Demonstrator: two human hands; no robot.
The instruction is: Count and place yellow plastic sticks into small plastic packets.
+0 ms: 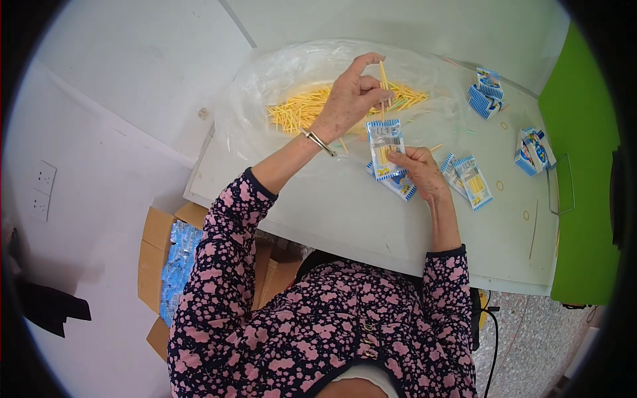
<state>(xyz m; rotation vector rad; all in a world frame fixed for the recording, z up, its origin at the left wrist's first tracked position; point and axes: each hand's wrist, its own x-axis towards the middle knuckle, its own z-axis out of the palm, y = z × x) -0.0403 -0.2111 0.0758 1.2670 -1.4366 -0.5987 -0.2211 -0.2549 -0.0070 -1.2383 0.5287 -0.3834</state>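
Note:
My left hand point(346, 98), a metal bracelet on its wrist, pinches a few thin yellow sticks point(383, 74) between thumb and fingers. They stand nearly upright just above a small blue-and-white packet point(385, 138). My right hand point(426, 174) grips that packet by its lower right side, thumb in front; yellow sticks show through its clear window. Whether the held sticks reach into the packet's top, I cannot tell. Behind the left hand a heap of yellow sticks point(298, 111) lies on a clear plastic bag point(245, 99). Under the held packet lies another packet point(402, 187).
Right of my right hand lie two overlapping packets point(475, 184). Bundles of packets point(486, 99) point(533, 152) sit farther right, with rubber bands point(499, 186) around. A green panel point(584, 132) borders the table point(318, 199). Lower left, a cardboard box point(152, 259) holds many blue packets.

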